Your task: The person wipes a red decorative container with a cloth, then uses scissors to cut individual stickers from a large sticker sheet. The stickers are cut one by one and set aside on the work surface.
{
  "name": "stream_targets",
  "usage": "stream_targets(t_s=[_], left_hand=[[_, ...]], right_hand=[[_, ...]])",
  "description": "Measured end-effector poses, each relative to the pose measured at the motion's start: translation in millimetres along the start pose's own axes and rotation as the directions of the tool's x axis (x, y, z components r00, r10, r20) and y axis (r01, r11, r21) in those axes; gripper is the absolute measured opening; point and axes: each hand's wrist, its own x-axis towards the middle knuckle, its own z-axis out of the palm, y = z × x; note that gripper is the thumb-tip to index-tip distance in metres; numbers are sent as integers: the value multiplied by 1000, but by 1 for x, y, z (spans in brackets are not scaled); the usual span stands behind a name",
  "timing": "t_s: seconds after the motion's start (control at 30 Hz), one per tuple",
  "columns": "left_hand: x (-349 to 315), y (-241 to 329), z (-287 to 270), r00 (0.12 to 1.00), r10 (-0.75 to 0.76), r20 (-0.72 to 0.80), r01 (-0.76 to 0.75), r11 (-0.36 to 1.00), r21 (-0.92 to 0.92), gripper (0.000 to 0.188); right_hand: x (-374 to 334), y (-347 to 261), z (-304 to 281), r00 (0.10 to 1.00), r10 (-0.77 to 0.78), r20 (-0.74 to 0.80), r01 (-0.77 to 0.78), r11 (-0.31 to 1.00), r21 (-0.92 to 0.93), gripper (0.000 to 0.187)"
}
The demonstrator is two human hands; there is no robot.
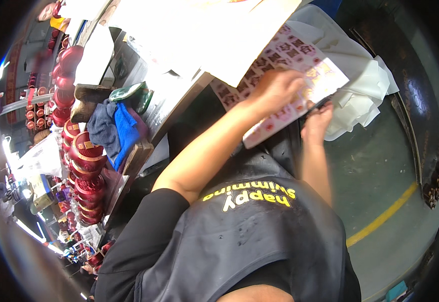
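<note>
A sheet of stickers [275, 121], printed with rows of pink, red and gold motifs, lies tilted in front of my body. My left hand [280, 86] is over its middle, fingers bent and drawn together, slightly blurred; whatever is between the fingertips is hidden. By the sheet's right edge, my right hand [318, 122] is closed around a slim dark tool [321, 104] whose kind I cannot make out. The sheet's far left part passes under a large pale sheet [224, 45], overexposed in the light.
Crumpled translucent plastic sheeting [360, 95] sits in a bin at the right. On the workbench [179, 98] at the left are blue and grey cloths [113, 126]. Stacked dark red round containers [86, 156] stand beyond. A yellow line [383, 219] crosses the green floor.
</note>
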Motion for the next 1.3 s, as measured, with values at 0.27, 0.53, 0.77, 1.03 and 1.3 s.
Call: stream_targets(t_s=[0.27,0.53,0.77,1.03,1.3], left_hand=[[-7,-110,-64,835,-550,35,549,825,-136,48],[13,-144,-48,781,-610,134,619,729,-293,64],[-2,-145,-84,724,-629,285,673,552,-492,34],[-131,-85,-82,919,-250,304,393,634,-666,40],[-253,11,-165,973,91,-210,-178,877,-446,33]], right_hand=[[10,-157,-146,986,-20,165,21,1000,-1,55],[-24,-207,-204,992,-47,118,63,989,-136,60],[-20,-212,-246,944,-71,323,144,967,-210,70],[43,-130,-293,940,-178,291,281,887,-366,36],[82,-101,-178,884,-348,314,447,825,-345,35]])
